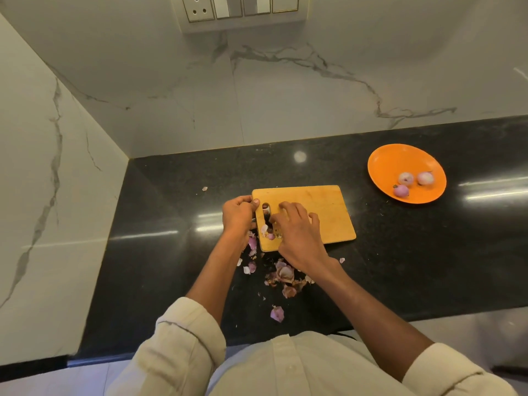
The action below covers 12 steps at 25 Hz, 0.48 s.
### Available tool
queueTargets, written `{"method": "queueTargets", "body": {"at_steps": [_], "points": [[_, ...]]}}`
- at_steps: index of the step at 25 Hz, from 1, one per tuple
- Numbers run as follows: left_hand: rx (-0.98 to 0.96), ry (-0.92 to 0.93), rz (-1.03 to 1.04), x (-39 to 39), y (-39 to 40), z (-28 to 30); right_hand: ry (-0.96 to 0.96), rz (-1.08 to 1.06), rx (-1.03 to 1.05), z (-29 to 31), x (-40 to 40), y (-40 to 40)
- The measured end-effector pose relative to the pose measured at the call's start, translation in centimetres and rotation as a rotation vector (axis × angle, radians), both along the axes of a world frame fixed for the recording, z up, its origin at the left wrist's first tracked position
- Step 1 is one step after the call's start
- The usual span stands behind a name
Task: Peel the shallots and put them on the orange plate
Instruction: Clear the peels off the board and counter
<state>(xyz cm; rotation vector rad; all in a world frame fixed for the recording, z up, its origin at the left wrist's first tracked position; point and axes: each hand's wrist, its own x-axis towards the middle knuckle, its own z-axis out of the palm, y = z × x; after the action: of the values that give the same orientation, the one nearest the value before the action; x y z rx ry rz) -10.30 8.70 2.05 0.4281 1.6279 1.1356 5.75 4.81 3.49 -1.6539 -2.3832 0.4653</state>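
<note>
Three peeled shallots (411, 182) lie together on the orange plate (400, 158) at the right of the black counter. My left hand (237, 215) grips the left end of the wooden cutting board (323, 212), thumb on top and a fingertip showing through the handle hole. My right hand (297, 232) rests palm down on the board's left part, fingers spread, beside a few purple peel scraps (270, 235) at the board's near corner. I see no unpeeled shallot; anything under my right hand is hidden.
A heap of shallot skins (284, 274) lies on the counter just in front of the board, and one loose skin (277, 313) sits near the counter's front edge. Marble walls close the back and left. A switch panel (240, 7) is on the back wall.
</note>
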Motion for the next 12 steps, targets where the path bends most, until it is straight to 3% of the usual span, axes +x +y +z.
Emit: {"method": "queueTargets", "body": {"at_steps": [6, 9, 12], "points": [[-0.004, -0.045, 0.078, 0.9, 0.1, 0.8, -0.035, 0.105, -0.029, 1.1, -0.4, -1.2], [0.032, -0.045, 0.106, 1.3, 0.7, 1.7, -0.121, 0.19, 0.074, 0.5, 0.0, -2.9], [0.049, -0.033, 0.153, 1.0, 1.2, 1.9, -0.033, 0.104, 0.195, -0.3, 1.8, -4.4]]}}
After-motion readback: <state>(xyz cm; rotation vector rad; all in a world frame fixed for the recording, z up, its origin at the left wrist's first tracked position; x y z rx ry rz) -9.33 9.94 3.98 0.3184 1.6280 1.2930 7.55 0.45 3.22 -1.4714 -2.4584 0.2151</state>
